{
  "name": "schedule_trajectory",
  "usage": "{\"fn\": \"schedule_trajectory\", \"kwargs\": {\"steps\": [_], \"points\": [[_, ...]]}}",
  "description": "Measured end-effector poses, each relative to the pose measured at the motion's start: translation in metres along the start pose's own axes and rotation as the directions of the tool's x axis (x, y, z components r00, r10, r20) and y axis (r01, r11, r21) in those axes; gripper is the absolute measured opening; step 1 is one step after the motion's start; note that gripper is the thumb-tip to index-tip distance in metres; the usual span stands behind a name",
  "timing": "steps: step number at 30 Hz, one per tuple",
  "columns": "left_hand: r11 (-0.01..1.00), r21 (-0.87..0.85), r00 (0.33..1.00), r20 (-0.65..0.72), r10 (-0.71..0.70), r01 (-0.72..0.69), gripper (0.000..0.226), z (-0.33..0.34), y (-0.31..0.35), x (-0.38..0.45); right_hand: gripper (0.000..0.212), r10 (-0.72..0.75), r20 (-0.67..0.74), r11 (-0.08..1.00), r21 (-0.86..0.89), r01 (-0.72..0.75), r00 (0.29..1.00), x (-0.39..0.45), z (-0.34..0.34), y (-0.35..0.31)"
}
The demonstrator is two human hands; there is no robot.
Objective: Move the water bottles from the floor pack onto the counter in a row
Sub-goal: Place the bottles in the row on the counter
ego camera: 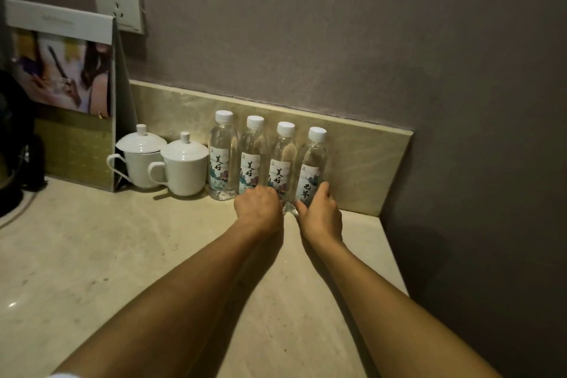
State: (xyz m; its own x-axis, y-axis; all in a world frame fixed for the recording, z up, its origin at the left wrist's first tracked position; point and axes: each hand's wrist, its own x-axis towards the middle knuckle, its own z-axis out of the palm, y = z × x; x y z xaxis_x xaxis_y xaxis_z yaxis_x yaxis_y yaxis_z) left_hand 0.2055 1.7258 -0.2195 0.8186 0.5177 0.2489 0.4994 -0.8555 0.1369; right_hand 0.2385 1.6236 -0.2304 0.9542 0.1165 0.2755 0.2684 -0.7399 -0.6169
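Several clear water bottles with white caps and flowered labels stand upright in a row on the beige counter (129,255), against the stone backsplash. The leftmost bottle (223,156) stands free. My left hand (259,210) is curled round the base of the second bottle (253,159); it also hides the foot of the third bottle (282,163). My right hand (320,215) grips the lower part of the rightmost bottle (313,163), thumb on its left side, fingers on its right. The floor pack is out of view.
Two white lidded cups (139,156) (184,164) stand left of the bottles. Behind them leans a folded display card (66,95). A dark kettle (13,144) sits at the far left. A wall socket (118,1) is above. The counter ends at its right edge (392,255).
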Motion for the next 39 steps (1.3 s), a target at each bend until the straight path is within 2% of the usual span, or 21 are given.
{"fn": "schedule_trajectory", "kwargs": {"steps": [16, 33, 39], "points": [[0.999, -0.013, 0.999, 0.024, 0.043, -0.043, 0.035, 0.001, -0.003, 0.005, 0.044, 0.028, -0.028, 0.999, -0.033, -0.029, 0.999, -0.004, 0.003, -0.002], [0.997, -0.013, 0.996, 0.060, 0.070, -0.069, 0.028, 0.001, -0.005, 0.008, 0.044, -0.005, -0.029, 0.997, -0.077, 0.003, 1.000, 0.003, 0.012, 0.002], [0.995, -0.025, 0.995, 0.030, 0.098, -0.097, 0.026, 0.005, -0.007, 0.008, 0.050, 0.009, -0.030, 0.995, -0.102, -0.012, 1.000, 0.004, 0.014, 0.002]]}}
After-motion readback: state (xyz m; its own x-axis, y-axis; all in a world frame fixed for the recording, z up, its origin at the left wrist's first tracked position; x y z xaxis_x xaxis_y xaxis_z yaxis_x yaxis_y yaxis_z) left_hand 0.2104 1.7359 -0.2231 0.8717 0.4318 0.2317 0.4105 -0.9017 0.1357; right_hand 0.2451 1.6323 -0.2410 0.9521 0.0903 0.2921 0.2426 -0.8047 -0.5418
